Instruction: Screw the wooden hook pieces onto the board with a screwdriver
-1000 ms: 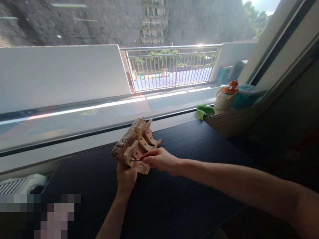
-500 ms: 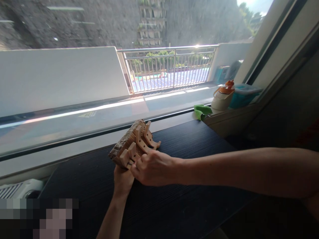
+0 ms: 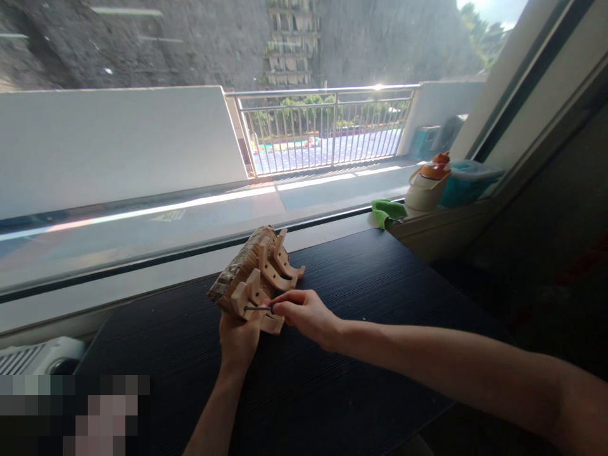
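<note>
My left hand [image 3: 239, 339] is closed around the near end of a bark-covered wooden log piece [image 3: 237, 269], holding it tilted above the dark table [image 3: 351, 373]. Pale, curved wooden brackets [image 3: 272, 269] with small dark holes are fixed along its cut face. My right hand [image 3: 308, 315] pinches a thin, screwdriver-like metal tool [image 3: 256, 308]. Its shaft points left, and the tip meets the nearest bracket at a hole. The fingers hide most of its handle, so its exact kind is unclear.
Behind the table runs a window sill with a green cloth [image 3: 388, 212], a cream bottle with an orange lid [image 3: 427, 187] and a teal box [image 3: 468, 183]. A white slatted appliance [image 3: 40, 362] stands at lower left. Large window glass rises beyond.
My right hand has drawn back slightly to the right and turned, uncovering the tool's shaft and the lower bracket. My left hand and the wooden piece stay nearly in place.
</note>
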`<state>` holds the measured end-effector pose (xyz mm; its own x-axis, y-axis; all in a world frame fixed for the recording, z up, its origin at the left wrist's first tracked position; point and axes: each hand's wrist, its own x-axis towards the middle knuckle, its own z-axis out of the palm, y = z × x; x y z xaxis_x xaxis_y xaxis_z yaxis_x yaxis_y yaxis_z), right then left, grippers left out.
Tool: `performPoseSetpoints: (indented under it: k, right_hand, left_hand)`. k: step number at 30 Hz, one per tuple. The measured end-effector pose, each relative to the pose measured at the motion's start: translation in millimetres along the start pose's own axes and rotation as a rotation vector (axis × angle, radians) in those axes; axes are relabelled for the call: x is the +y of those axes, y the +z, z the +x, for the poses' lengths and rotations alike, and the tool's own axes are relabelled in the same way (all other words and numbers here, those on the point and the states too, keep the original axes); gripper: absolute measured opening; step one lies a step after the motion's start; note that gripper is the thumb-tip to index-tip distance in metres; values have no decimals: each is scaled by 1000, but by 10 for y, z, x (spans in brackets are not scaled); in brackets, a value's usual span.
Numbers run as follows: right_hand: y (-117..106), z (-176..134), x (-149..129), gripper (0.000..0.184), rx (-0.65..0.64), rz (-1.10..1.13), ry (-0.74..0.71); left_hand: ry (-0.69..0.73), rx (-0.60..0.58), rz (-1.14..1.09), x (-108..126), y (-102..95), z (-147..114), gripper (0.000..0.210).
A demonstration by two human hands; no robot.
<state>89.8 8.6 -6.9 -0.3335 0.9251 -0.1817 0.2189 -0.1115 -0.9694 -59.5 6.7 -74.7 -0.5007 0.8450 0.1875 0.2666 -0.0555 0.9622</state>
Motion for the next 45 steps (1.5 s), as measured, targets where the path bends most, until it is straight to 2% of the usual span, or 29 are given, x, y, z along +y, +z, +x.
performPoseSetpoints:
  k: [1,3,6,9,11,14,16,18,20,22,24,26,27,28,29,32,33,35,37,39,41,42,45]
  right_hand:
    - [-32,-5,-38,31,-18,-50,-5]
    - [-126,-42,-166,29,-74,-301,-118]
    - [-247,-136,-397,36,-98,-867,-455]
    - [-251,-198,-529,23,-186,-1332,-852]
    - [-211,-194,-535,27,-221,-1476,-1033]
    - [-175,-151,-460,30,-236,-1496,-1141]
    - [-180,-125,-378,31,-232,-1443,-1112]
    - [-183,-105,-278,30,-194,-1291,-983]
    - [-162,-84,-164,29,-103,-984,-760]
    - [-121,-56,-50,29,-11,-563,-472]
    - [-85,-26,35,29,-13,-189,-148]
    - [-84,-6,60,33,-60,-2,90]
    - [-100,-5,43,34,-77,-2,141]
    - [-124,-11,7,34,-79,-64,131]
    - [-154,-23,-48,33,-71,-182,61]
    - [-228,-93,-279,29,-65,-731,-356]
    - [-235,-118,-359,31,-91,-915,-499]
    - [-219,-156,-494,24,-149,-1198,-713]
    - [-180,-164,-571,24,-207,-1386,-888]
    - [-147,-146,-577,28,-260,-1468,-1008]
    - [-129,-115,-515,29,-279,-1427,-1023]
    - [-122,-97,-462,28,-266,-1361,-983]
    - [-85,-47,-252,24,-101,-978,-708]
  left_hand:
    - [7,0,-3,0,4,-6,40]
    - [25,0,-11,3,7,-10,41]
    - [46,-1,-15,28,2,-7,42]
    - [50,-12,-23,76,-5,-5,42]
    - [46,-19,-28,108,-7,-7,40]
    - [32,-9,-24,130,-2,-12,37]
    - [19,2,-21,126,9,-15,38]
    - [6,14,-24,113,25,-18,39]
    - [-4,29,-23,100,37,-22,39]
    - [-10,40,-14,93,42,-30,40]
    - [-13,38,-6,94,40,-41,42]
    - [-13,31,-6,100,38,-51,43]
    - [-10,28,-9,104,38,-54,42]
    - [-6,28,-14,108,39,-55,41]
    - [0,31,-20,112,40,-54,39]
    - [24,40,-38,123,42,-45,38]
    - [30,39,-43,127,40,-42,38]
    - [41,29,-51,131,33,-39,40]
    - [48,14,-54,129,23,-35,40]
    - [48,8,-49,117,14,-27,38]
    - [41,16,-36,97,8,-14,37]
    - [35,22,-29,87,7,-6,36]
    - [28,36,-14,65,6,13,36]
